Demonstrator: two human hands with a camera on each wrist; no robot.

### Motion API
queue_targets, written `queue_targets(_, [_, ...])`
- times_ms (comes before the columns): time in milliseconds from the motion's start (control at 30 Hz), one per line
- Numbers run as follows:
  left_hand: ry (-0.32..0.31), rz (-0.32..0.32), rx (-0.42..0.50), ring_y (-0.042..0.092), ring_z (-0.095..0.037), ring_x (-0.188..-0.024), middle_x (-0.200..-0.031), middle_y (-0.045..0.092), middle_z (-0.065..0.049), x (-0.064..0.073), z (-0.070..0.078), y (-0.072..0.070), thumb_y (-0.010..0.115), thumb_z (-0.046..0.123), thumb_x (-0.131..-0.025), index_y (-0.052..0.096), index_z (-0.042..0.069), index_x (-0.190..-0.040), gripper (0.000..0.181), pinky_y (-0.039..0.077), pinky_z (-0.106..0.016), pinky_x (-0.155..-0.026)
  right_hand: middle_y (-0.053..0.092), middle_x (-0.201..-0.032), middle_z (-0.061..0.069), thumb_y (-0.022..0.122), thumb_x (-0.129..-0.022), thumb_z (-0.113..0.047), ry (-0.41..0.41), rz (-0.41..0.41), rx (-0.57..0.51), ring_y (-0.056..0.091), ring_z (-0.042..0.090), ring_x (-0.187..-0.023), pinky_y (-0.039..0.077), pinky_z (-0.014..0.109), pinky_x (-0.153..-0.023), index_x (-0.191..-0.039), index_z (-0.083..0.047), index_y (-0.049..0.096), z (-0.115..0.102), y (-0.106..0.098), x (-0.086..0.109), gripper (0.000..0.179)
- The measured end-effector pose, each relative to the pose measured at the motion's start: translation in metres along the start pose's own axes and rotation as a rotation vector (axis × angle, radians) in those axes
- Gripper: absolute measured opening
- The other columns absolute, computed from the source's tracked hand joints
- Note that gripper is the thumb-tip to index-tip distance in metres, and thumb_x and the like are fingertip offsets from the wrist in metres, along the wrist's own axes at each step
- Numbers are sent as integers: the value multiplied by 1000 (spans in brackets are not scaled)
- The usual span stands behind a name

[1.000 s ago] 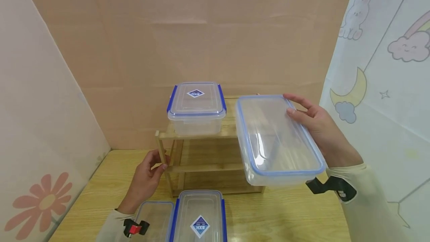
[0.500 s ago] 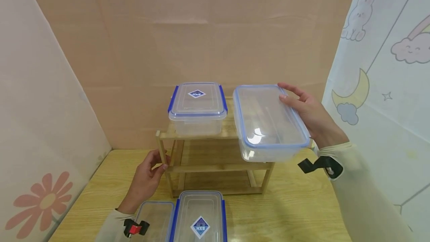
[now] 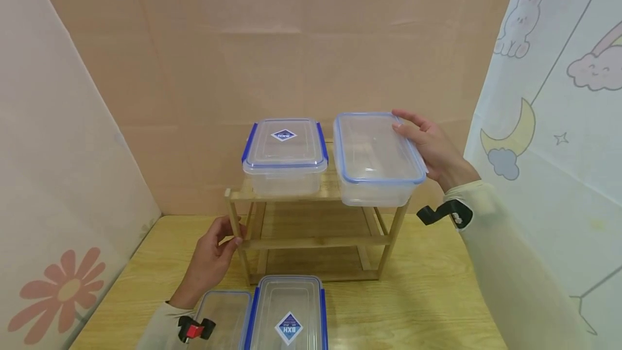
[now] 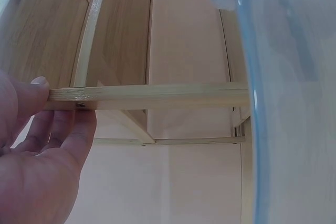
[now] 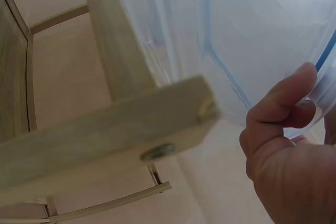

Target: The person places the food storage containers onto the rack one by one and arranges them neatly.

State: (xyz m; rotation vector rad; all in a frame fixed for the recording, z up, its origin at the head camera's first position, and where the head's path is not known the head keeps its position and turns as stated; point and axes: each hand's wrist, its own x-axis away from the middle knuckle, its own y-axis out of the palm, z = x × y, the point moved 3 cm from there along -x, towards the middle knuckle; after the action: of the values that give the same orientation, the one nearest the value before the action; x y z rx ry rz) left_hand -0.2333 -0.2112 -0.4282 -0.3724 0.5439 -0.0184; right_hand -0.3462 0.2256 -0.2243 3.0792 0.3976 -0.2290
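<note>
- A small wooden rack [image 3: 311,231] stands on a table [image 3: 427,307], and everything here is placed by that rack.
- The right hand [image 3: 430,147] grips the right edge of a clear box [image 3: 376,158] with a blue-rimmed lid, fingers on the lid and thumb underneath.
- That box sits on the right half of the rack's top shelf; whether it rests fully down cannot be told.
- A second lidded box [image 3: 284,155] with blue clips sits on the left half, just beside the first.
- The left hand [image 3: 211,263] holds the rack's front left post, thumb and fingers curled round the wood.
- To do this well, I would keep that left grip firm so the rack stays put.
- The box looks best set down level, with its right edge not jutting beyond the shelf.
- Two more boxes [image 3: 286,315] lie on the table in front of the rack.
</note>
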Motion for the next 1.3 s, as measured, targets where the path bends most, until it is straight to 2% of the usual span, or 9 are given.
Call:
queue_targets(200, [-4,-16,-7,65,-29,-109,-115,64,-12,0,1,1,58,-2,-97,49,16,-133,42,57,-27,-88,61,-121,-2,63,-98,-27,-2,-8,5,68,12,-91,61,29,-71,-147,-16,41,6,-5,-13,55])
queue_targets(600, [0,-25,-17,65,-27,-110,-117,64,-11,1,2,2,59,-2,-97,48,16,-133,41,58,-31,-89,59,-123,-1,62,-99,-27,55,-20,-28,69,13,-93,61,28,-72,-151,-17,36,14,-8,-32,60])
queue_targets(867, [9,-15,-18,66,-27,-110,-116,64,-10,1,2,0,58,-2,-97,49,16,-133,41,57,-29,-89,67,-112,-5,59,-100,-24,71,-36,-67,70,11,-87,60,25,-68,-154,-12,30,16,-3,-37,62])
queue_targets(1133, [16,-12,0,66,-30,-109,-114,64,-10,2,3,-1,58,-2,-97,49,12,-132,39,55,-21,-88,63,-118,-3,58,-101,-28,88,-49,-24,68,11,-92,60,27,-74,-154,-12,31,19,0,-38,62])
queue_targets(1300, [13,-10,-9,66,-29,-109,-114,64,-10,3,3,-1,59,-2,-97,49,14,-132,39,56,-24,-88,59,-124,0,59,-100,-32,78,-65,30,68,12,-95,60,27,-76,-156,-13,28,18,1,-36,67])
